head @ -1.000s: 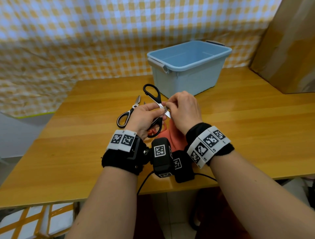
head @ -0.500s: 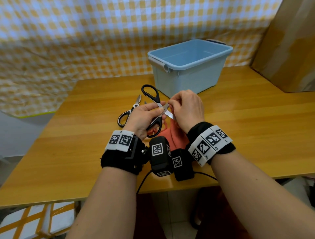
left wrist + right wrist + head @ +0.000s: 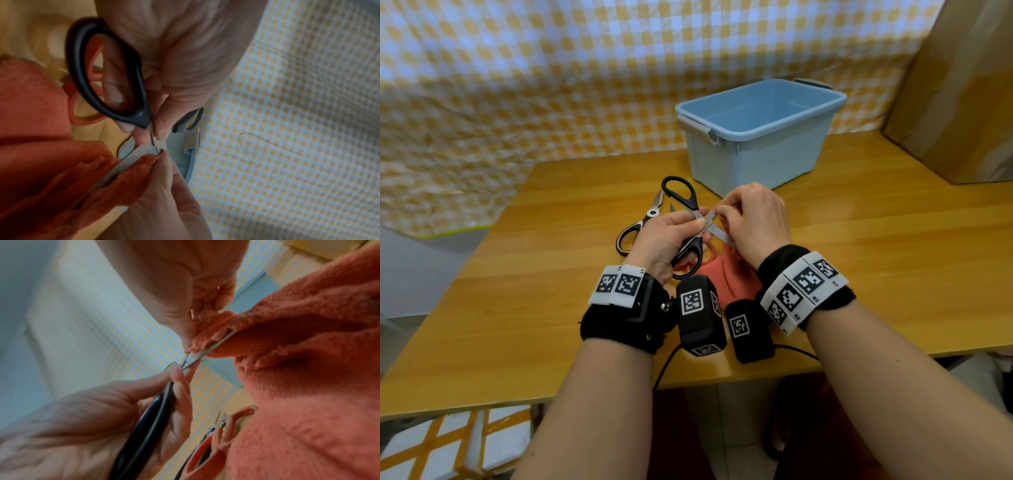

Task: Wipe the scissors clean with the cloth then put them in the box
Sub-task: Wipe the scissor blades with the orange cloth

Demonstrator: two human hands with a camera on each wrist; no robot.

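Note:
My left hand (image 3: 671, 236) grips black-handled scissors (image 3: 681, 195) at the pivot, blades spread apart, above the wooden table (image 3: 859, 260). In the left wrist view the black handle loop (image 3: 107, 73) lies under my thumb and fingers. My right hand (image 3: 753, 219) pinches the orange cloth (image 3: 726, 274) folded around one silver blade (image 3: 207, 350), close to the pivot. The cloth (image 3: 308, 369) hangs down to the table. The empty light blue box (image 3: 760, 137) stands just behind my hands.
A second pair of scissors with black-and-white handles (image 3: 635, 228) lies on the table left of my hands. Orange-handled scissors (image 3: 213, 439) lie under the cloth. A checked sheet (image 3: 551, 85) hangs behind the table; a cardboard panel (image 3: 962, 85) stands back right.
My right hand with the cloth has slid up along the blade toward the pivot. The left hand keeps its grip and has barely shifted.

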